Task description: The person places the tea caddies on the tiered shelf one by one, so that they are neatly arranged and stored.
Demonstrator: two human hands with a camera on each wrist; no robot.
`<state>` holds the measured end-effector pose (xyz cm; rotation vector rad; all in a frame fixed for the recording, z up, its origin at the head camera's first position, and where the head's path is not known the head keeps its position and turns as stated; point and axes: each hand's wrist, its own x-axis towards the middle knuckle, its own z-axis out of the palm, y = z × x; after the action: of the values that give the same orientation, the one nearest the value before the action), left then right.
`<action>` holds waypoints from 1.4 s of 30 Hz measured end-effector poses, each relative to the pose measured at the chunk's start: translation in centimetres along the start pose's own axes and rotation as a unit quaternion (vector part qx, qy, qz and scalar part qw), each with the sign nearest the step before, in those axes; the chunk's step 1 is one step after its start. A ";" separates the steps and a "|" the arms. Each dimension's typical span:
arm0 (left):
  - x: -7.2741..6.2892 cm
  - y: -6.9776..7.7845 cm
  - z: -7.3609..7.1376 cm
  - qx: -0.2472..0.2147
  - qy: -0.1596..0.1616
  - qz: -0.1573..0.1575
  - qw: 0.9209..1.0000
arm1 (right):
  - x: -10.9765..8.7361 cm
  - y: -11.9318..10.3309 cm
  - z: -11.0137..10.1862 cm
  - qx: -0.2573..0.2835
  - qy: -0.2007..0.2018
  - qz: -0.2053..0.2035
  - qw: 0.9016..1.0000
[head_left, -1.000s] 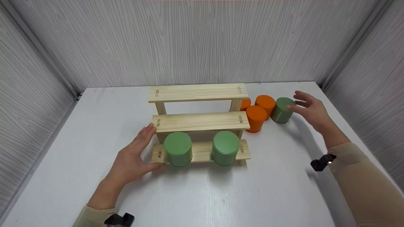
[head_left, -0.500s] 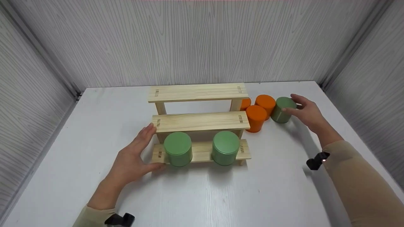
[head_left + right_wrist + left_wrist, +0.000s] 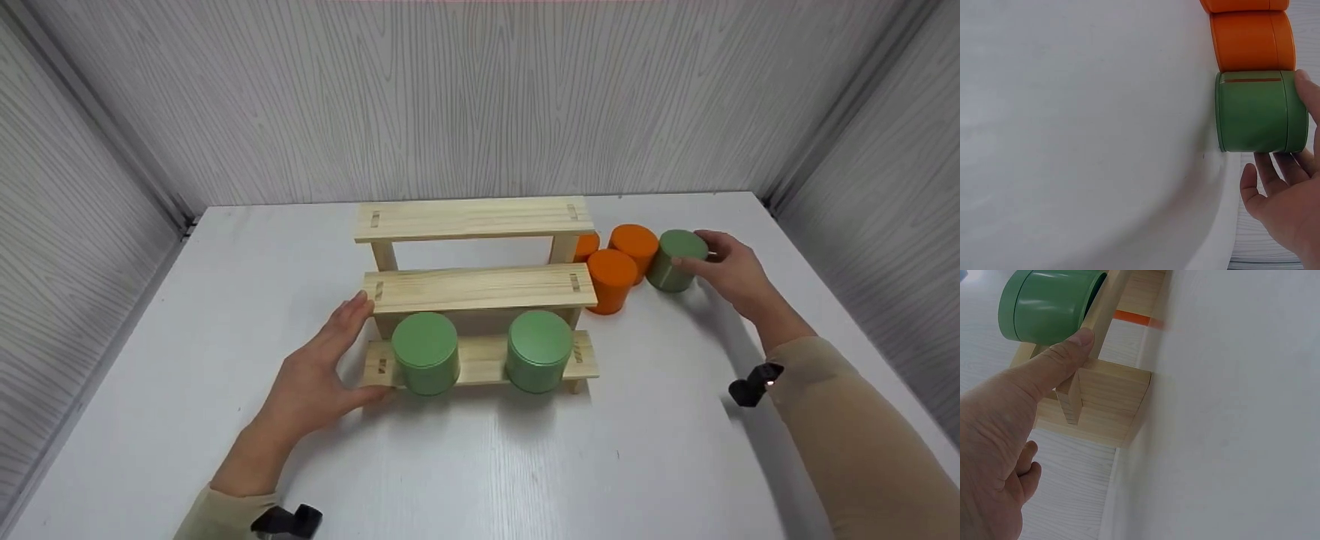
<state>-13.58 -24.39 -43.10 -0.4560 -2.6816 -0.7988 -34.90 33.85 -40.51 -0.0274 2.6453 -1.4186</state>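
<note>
A three-tier wooden rack [image 3: 480, 289] stands on the white table. On its lowest tier sit two green tins, one at the left [image 3: 425, 352] and one at the right [image 3: 539, 351]. At the rack's left end, my left hand [image 3: 315, 379] holds on, thumb [image 3: 1064, 357] on the lowest tier's front edge and fingers by the middle tier. To the right of the rack, my right hand [image 3: 735, 274] grips a third green tin [image 3: 673, 262], which stands on the table. In the right wrist view its thumb touches the lid side, with fingers around the far side.
Several orange tins cluster by the rack's right side: one in front [image 3: 611, 281], one behind it [image 3: 634, 247], and one partly hidden behind the rack's leg [image 3: 587, 244]. Pale wood-grain walls [image 3: 480, 97] enclose the table at the back and sides.
My right hand has moved slightly left and in toward the third green tin, its fingers closing around it. The left hand and the rack stay in place.
</note>
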 end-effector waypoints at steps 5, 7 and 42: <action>0.1 0.0 0.1 -0.002 -0.006 0.001 1.000 | -0.3 0.1 -0.1 0.002 0.002 -0.005 1.000; 0.2 0.0 0.1 -0.003 -0.006 0.002 1.000 | -0.3 0.2 -0.1 -0.002 0.006 -0.009 1.000; 0.4 0.0 0.3 -0.013 0.006 0.014 1.000 | -3.0 0.9 -1.0 -0.064 0.016 -0.029 0.997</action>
<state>-14.02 -24.18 -43.15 -0.4922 -2.6506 -0.8270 -32.04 35.37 -40.36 -0.0963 2.7796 -1.2747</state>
